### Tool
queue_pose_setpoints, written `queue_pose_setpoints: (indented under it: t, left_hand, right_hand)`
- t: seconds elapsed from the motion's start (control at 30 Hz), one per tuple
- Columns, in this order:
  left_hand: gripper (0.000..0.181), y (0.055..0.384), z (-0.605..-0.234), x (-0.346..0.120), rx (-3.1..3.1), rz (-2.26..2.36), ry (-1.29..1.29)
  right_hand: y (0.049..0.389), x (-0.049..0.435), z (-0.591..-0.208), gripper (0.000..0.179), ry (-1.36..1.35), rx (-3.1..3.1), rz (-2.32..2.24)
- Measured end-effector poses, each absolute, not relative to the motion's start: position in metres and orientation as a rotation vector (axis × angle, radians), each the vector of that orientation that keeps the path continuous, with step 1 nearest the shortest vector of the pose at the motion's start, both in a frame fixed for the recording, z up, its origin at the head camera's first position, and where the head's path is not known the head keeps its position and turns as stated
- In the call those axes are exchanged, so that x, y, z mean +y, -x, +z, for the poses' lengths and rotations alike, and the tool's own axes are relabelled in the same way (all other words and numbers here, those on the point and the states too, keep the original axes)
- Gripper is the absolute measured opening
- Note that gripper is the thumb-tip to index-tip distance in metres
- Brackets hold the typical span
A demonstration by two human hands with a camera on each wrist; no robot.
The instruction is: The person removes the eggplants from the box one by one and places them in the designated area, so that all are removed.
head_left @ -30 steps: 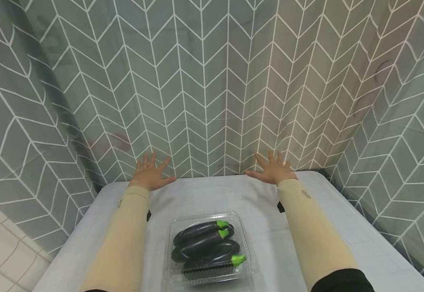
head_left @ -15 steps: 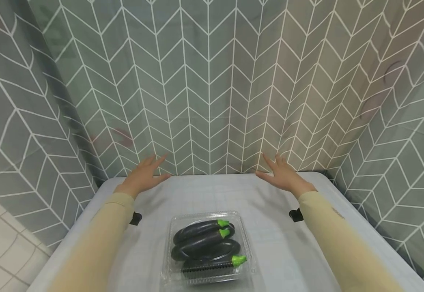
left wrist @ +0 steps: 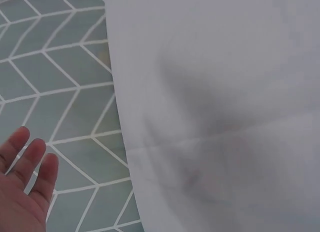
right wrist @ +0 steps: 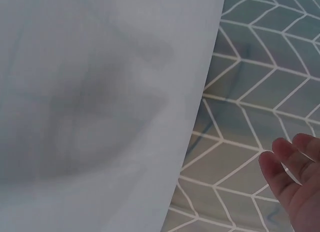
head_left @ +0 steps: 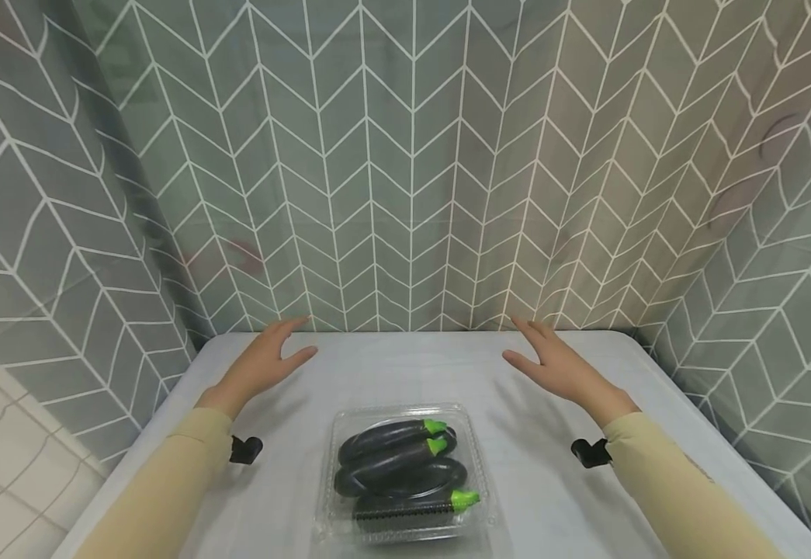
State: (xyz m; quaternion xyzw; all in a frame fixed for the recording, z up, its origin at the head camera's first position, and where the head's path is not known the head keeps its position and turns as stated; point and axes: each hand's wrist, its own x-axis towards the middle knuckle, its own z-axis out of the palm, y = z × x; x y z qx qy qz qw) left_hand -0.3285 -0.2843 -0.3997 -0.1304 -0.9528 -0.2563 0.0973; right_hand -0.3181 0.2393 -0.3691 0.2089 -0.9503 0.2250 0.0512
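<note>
Several dark eggplants point(head_left: 387, 466) with green stem ends lie inside a clear plastic clamshell box point(head_left: 485, 473) at the near middle of the table. My left hand point(head_left: 258, 365) hovers over the far left of the table, fingers extended and thumb apart, holding nothing. Over the far right, my right hand point(head_left: 562, 369) hovers likewise, its thumb spread from the fingers. Both hands are apart from the box, beyond it and to either side. In the left wrist view the left fingers point(left wrist: 45, 179) show against the curtain; the right fingers point(right wrist: 275, 174) do so in the right wrist view.
A white-covered table point(head_left: 405, 369) casts back shadows of both hands. Grey chevron-patterned curtains point(head_left: 412, 171) enclose it at the back and sides. Pale floor tiles point(head_left: 0, 458) show at the lower left. A small black device point(head_left: 590, 453) sits under each wrist.
Both hands have drawn back a little from the far edge and moved outward, the wrists turning so the fingertips angle inward. The box of eggplants stays in place on the table.
</note>
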Motion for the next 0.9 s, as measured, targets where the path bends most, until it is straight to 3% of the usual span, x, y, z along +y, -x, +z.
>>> queue_pose_setpoints:
  t: [0.9]
  left_hand:
    - [0.065, 0.244, -0.414, -0.273, -2.715, -1.069, 0.323]
  right_hand:
    - [0.243, 0.226, -0.394, 0.055, -0.671, -2.803, 0.987]
